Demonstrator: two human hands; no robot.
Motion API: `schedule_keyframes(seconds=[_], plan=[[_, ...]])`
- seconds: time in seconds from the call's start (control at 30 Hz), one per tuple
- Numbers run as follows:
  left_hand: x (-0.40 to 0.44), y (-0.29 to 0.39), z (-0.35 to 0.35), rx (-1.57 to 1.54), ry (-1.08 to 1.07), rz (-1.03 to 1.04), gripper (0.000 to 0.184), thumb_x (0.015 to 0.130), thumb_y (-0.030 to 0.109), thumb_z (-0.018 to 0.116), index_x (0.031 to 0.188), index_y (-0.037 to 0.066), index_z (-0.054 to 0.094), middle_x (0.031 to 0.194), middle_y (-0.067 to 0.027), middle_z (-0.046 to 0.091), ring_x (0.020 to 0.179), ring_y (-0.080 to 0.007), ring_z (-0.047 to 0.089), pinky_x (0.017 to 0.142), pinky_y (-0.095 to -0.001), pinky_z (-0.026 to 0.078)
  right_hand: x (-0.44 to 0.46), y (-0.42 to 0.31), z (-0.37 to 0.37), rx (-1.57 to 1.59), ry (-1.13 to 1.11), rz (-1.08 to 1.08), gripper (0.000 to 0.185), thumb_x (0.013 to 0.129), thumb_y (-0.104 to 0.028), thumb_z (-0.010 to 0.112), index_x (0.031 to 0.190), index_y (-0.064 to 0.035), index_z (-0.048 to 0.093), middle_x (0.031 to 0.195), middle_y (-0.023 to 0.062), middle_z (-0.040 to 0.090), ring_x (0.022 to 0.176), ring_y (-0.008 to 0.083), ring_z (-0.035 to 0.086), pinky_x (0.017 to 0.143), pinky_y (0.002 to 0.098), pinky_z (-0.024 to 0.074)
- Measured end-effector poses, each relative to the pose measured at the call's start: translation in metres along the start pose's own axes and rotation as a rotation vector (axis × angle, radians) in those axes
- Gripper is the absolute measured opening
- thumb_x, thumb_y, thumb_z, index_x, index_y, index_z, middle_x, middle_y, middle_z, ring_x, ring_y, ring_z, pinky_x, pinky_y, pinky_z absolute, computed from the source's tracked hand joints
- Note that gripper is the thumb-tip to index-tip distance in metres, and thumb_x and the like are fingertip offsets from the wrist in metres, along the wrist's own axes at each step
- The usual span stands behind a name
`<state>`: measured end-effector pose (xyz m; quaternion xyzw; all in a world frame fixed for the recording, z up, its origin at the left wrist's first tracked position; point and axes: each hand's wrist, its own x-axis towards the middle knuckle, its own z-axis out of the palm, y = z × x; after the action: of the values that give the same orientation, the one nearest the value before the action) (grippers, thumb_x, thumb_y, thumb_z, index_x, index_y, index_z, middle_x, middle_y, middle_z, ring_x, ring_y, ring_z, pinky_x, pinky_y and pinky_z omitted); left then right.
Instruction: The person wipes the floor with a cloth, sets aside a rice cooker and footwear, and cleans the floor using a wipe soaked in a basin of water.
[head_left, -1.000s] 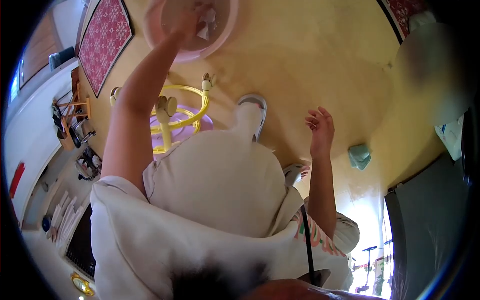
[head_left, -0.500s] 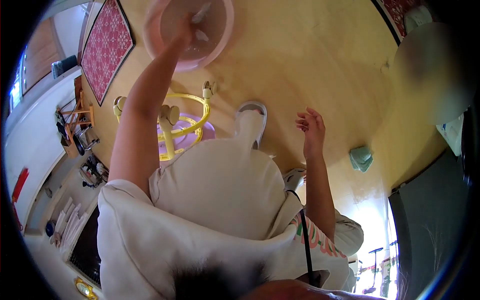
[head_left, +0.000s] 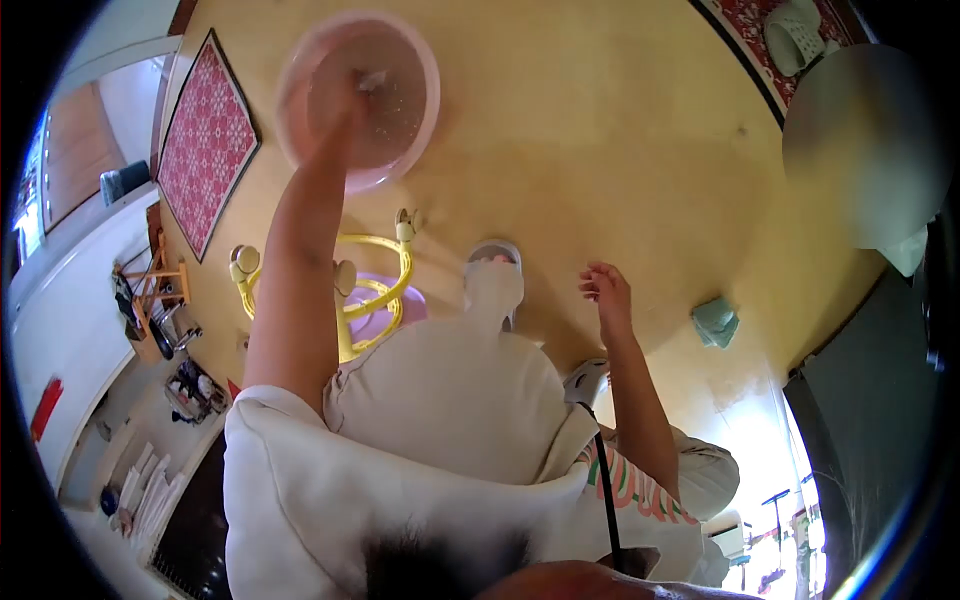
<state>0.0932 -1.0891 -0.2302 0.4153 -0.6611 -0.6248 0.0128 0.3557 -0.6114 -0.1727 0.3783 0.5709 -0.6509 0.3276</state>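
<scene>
Grip of the left hand (head_left: pixel 358 98): too blurred to tell, dipped near a white scrap (head_left: pixel 373 80) in the pink basin (head_left: pixel 432 100), upper left of the frame; hasty lifting could slop water (head_left: pixel 400 130) onto the floor (head_left: pixel 600 150).

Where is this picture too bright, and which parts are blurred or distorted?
All in the head view: glare whitens the area below the green cloth, at lower right; a grey shape at the right and a dark patch at the bottom are out of focus; lens distortion curves the outer edges; the left hand, in the pink basin, is unclear.
</scene>
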Motion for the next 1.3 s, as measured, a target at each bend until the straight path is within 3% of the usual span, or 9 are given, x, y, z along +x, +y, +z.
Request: schedule_keyframes(seconds=[0.03, 0.2, 0.43, 0.57, 0.67, 0.77, 0.97, 1.07, 1.3], plan=[[-0.019, 0.019, 0.007, 0.021, 0.003, 0.049, 0.043, 0.089, 0.032, 0.051, 0.118, 0.001, 0.057, 0.114, -0.0152, 0.059, 0.103, -0.0259, 0.054, 0.088, -0.0394, 0.045, 0.002, 0.005, -0.001, -0.001, 0.000, 0.007, 0.020, 0.089, -0.016, 0.049, 0.103, -0.0059, 0.059, 0.087, 0.0057, 0.064, 0.069, 0.0125, 0.057, 0.062, 0.0250, 0.0451], [-0.007, 0.004, -0.010, 1.278, -0.097, 0.410, 0.050, 0.090, 0.034, 0.048, 0.126, -0.001, 0.050, 0.127, -0.0188, 0.052, 0.113, -0.0296, 0.051, 0.094, -0.0417, 0.042, -0.005, 0.010, -0.003, -0.055, 0.011, -0.012, 0.021, 0.089, -0.016, 0.049, 0.102, -0.0050, 0.060, 0.086, 0.0062, 0.064, 0.068, 0.0129, 0.058, 0.061, 0.0254, 0.0454], [0.033, -0.028, -0.008, 0.800, 0.058, 0.222, 0.044, 0.087, 0.032, 0.052, 0.118, 0.001, 0.055, 0.108, -0.0170, 0.061, 0.090, -0.0328, 0.060, 0.077, -0.0426, 0.049, 0.005, 0.035, -0.010, -0.082, 0.027, -0.027, 0.020, 0.089, -0.016, 0.049, 0.101, -0.0047, 0.060, 0.083, 0.0061, 0.064, 0.067, 0.0132, 0.058, 0.059, 0.0260, 0.0463], [-0.069, 0.061, -0.011, 0.297, -0.095, -0.127, 0.031, 0.085, 0.031, 0.058, 0.101, 0.005, 0.058, 0.087, -0.0139, 0.060, 0.074, -0.0285, 0.059, 0.063, -0.0386, 0.051, 0.007, 0.038, -0.011, -0.066, 0.010, -0.035, 0.019, 0.090, -0.015, 0.048, 0.101, -0.0053, 0.060, 0.083, 0.0063, 0.063, 0.067, 0.0134, 0.058, 0.059, 0.0262, 0.0466], [-0.071, 0.075, -0.018, -0.291, -0.316, -0.300, 0.027, 0.084, 0.032, 0.059, 0.094, 0.008, 0.054, 0.079, -0.0107, 0.055, 0.066, -0.0235, 0.054, 0.058, -0.0343, 0.050, 0.007, 0.039, -0.011, -0.023, 0.015, 0.031, 0.018, 0.091, -0.015, 0.048, 0.101, -0.0056, 0.060, 0.084, 0.0064, 0.062, 0.067, 0.0134, 0.057, 0.058, 0.0264, 0.0471], [-0.085, 0.076, -0.018, -0.352, -0.056, -0.266, 0.024, 0.088, 0.026, 0.055, 0.100, 0.006, 0.052, 0.087, -0.0118, 0.058, 0.069, -0.0222, 0.056, 0.056, -0.0327, 0.049, 0.002, 0.041, -0.008, -0.002, 0.015, 0.072, 0.019, 0.090, -0.015, 0.047, 0.100, -0.0052, 0.060, 0.084, 0.0059, 0.061, 0.068, 0.0129, 0.057, 0.058, 0.0257, 0.0472], [-0.020, 0.021, -0.056, -0.263, -0.024, -0.230, 0.020, 0.094, 0.011, 0.043, 0.110, 0.002, 0.050, 0.099, -0.0177, 0.059, 0.075, -0.0207, 0.060, 0.053, -0.0264, 0.047, 0.007, 0.052, -0.011, -0.071, 0.007, -0.025, 0.020, 0.089, -0.013, 0.046, 0.097, -0.0043, 0.063, 0.083, 0.0048, 0.061, 0.068, 0.0112, 0.056, 0.059, 0.0239, 0.0468], [-0.014, 0.022, -0.068, -0.204, -0.189, -0.310, 0.022, 0.093, 0.006, 0.040, 0.111, 0.003, 0.051, 0.098, -0.0163, 0.058, 0.071, -0.0178, 0.059, 0.048, -0.0229, 0.042, 0.012, 0.061, -0.014, -0.114, -0.005, -0.052, 0.020, 0.089, -0.011, 0.046, 0.097, -0.0055, 0.064, 0.082, 0.0047, 0.062, 0.067, 0.0112, 0.056, 0.059, 0.0240, 0.0466], [-0.035, 0.044, -0.055, -0.281, -0.024, -0.252, 0.011, 0.091, 0.016, 0.052, 0.096, 0.006, 0.056, 0.073, -0.0068, 0.053, 0.054, -0.0135, 0.049, 0.039, -0.0230, 0.034, 0.012, 0.072, -0.009, -0.139, -0.016, -0.071, 0.020, 0.090, -0.012, 0.045, 0.097, -0.0047, 0.063, 0.082, 0.0038, 0.062, 0.068, 0.0101, 0.055, 0.059, 0.0236, 0.0460]])
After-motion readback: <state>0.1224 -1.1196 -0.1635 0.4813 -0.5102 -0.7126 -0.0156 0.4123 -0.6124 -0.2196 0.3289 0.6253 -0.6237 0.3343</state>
